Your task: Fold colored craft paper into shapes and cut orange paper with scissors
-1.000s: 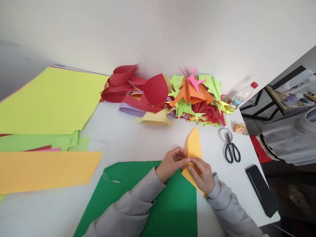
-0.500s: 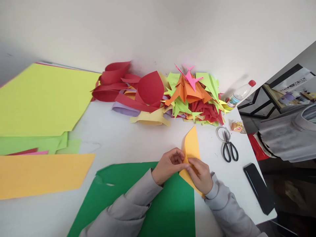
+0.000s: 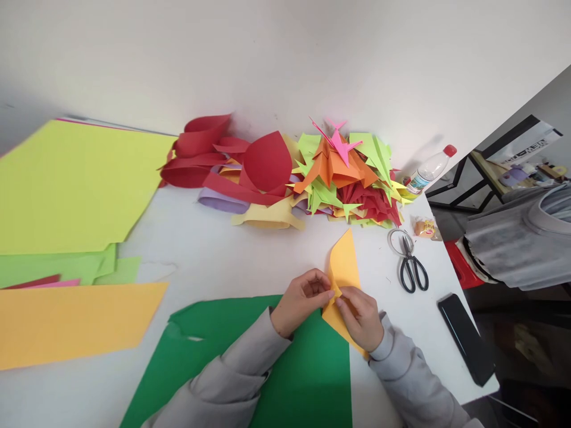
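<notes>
A yellow-orange sheet of paper [image 3: 347, 261], partly folded, stands at a slant between my hands. My left hand [image 3: 301, 302] pinches its left edge near the middle with thumb and fingers. Close beside it, my right hand [image 3: 361, 317] pinches the same edge, its fingers curled over the lower half of the sheet. A small crease or raised fold shows between the fingertips. Below my left hand and forearm lies a large green sheet [image 3: 307, 380], with the lower part of the yellow-orange paper over its right edge.
Folded paper shapes [image 3: 267, 160] in red, orange, green and pink are heaped by the wall. Scissors [image 3: 413, 273], a phone [image 3: 466, 339], a wrapped snack [image 3: 424, 227] and a bottle [image 3: 430, 169] sit on the right. Yellow sheets [image 3: 80, 184] and an orange sheet [image 3: 80, 321] lie left.
My fingertips have come slightly apart, and a small fold of the yellow-orange paper now shows between them. The view has shifted a little; the other things stay in place.
</notes>
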Motion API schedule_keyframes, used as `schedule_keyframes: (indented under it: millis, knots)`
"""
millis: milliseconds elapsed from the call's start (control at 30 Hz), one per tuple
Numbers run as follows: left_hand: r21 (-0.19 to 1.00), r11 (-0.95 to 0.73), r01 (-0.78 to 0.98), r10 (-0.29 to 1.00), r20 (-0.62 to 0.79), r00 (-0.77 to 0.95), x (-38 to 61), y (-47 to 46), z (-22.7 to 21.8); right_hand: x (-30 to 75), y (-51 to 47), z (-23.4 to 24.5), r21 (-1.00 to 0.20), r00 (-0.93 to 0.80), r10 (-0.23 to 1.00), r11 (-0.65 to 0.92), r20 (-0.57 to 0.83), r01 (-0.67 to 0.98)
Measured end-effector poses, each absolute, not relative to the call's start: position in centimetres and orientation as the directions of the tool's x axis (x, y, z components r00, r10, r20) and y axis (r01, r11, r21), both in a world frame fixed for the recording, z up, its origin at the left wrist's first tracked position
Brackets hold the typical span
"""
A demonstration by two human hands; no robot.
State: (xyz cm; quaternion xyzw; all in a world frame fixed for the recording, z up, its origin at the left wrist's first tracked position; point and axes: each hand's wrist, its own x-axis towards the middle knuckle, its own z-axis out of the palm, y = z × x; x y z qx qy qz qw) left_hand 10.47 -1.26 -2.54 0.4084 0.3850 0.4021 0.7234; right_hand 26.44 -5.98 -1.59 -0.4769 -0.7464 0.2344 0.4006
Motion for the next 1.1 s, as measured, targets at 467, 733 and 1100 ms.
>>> schedule_keyframes:
  millis: [467,733,1100]
  knots:
    - [0.891,0.361,-0.275,0.885,-0.234,0.404,10.2,-1.2,-2.4,26.5,-6.1,-1.6,-0.718,-0.2,0.899,0.432,0.389,0.546]
    - [0.882,0.362,-0.302,0.889,-0.229,0.397,10.0,-1.2,-2.5,26.9,-5.9,-1.5,-0.75,-0.117,0.914,0.388,0.389,0.535]
    - [0.884,0.332,-0.33,0.893,-0.182,0.411,9.8,-1.2,-2.5,29.2,-5.1,-3.1,-0.995,0.295,0.953,0.087,0.069,-0.048]
